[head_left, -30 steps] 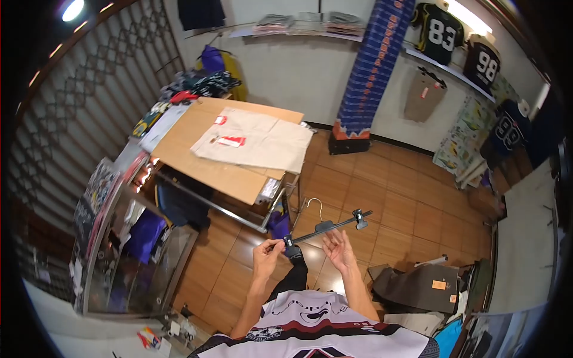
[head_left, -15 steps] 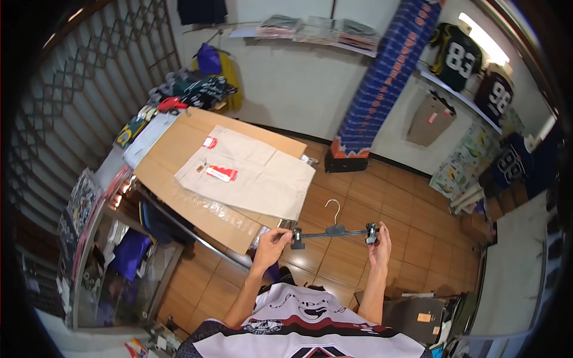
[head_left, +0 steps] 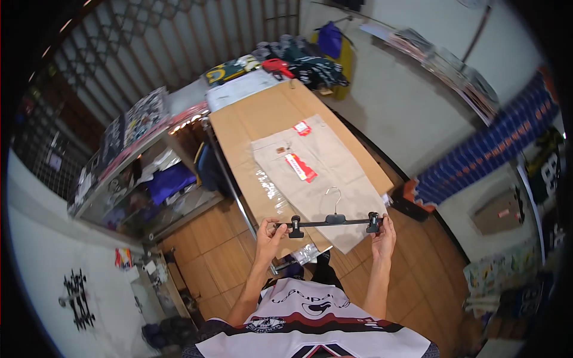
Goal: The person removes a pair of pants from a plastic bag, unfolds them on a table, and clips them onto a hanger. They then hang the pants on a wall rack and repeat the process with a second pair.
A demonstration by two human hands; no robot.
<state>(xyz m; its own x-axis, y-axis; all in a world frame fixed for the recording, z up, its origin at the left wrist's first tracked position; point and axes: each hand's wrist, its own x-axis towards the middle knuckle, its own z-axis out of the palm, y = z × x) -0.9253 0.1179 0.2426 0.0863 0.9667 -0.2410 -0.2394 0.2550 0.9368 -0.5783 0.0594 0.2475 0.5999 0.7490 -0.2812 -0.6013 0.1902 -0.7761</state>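
Note:
A black clip hanger (head_left: 335,220) with a silver hook is held level in front of my chest. My left hand (head_left: 270,237) pinches the left end of its bar, just outside the left clip. At the other end, my right hand (head_left: 384,237) grips beside the right clip. Beyond and partly behind the hanger, folded beige trousers (head_left: 325,155) lie flat on a cardboard-topped table (head_left: 239,128). Red and white tags (head_left: 300,167) show on the trousers near the waistband. Their lower end hangs past the table's near edge.
Folded clothes (head_left: 233,70) and a dark garment pile lie at the table's far end. A glass display case (head_left: 161,185) stands to the left. On the right are a tall blue wrapped column (head_left: 483,143) and a wall shelf (head_left: 441,71) with packed garments.
My view has turned to the right-to-left side, so the table now sits more centrally. The hanger, still in both hands, is now in front of the trousers' near end instead of over the floor.

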